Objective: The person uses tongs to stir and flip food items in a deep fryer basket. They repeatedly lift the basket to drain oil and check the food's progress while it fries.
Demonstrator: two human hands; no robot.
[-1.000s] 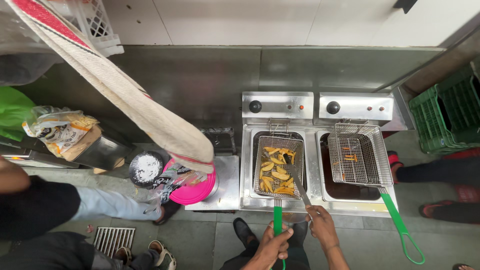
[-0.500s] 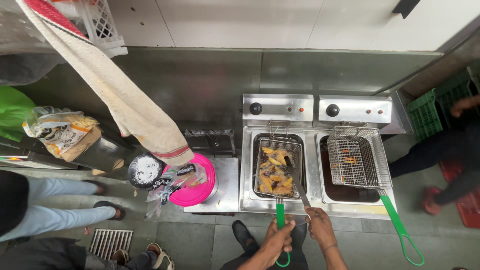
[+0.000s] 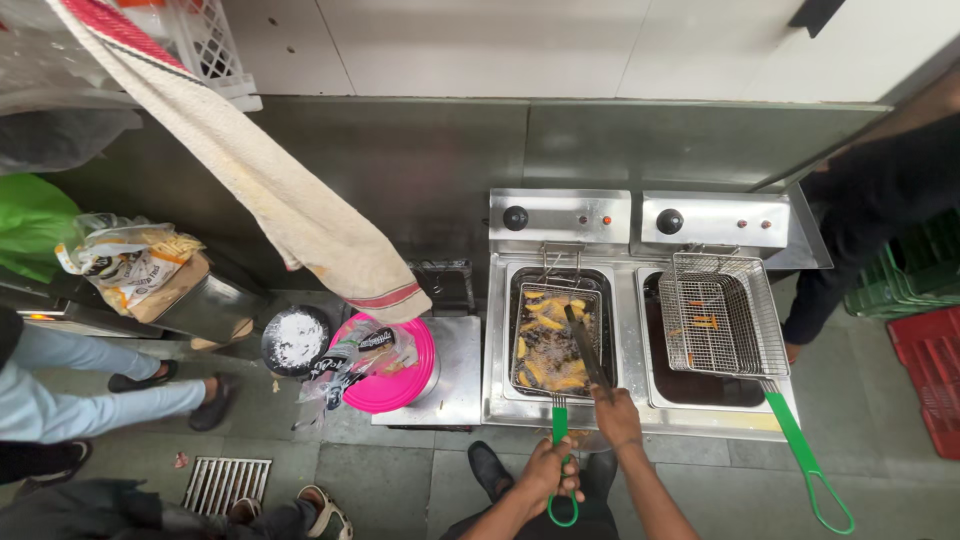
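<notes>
My left hand grips the green handle of a wire fry basket sitting in the left well of a steel double fryer. Golden fried pieces lie in that basket. My right hand holds dark tongs, whose tips reach into the basket among the pieces. A second wire basket with a long green handle rests tilted over the right well, with a few small bits in it.
A pink bowl holding wrappers and a dark bowl of white powder stand left of the fryer. A striped towel hangs overhead. Other people's legs appear at left and right. Red and green crates stand at far right.
My right hand has pushed the tongs further into the left basket. The person at the left has walked on; another person in dark clothes has come in close at the right.
</notes>
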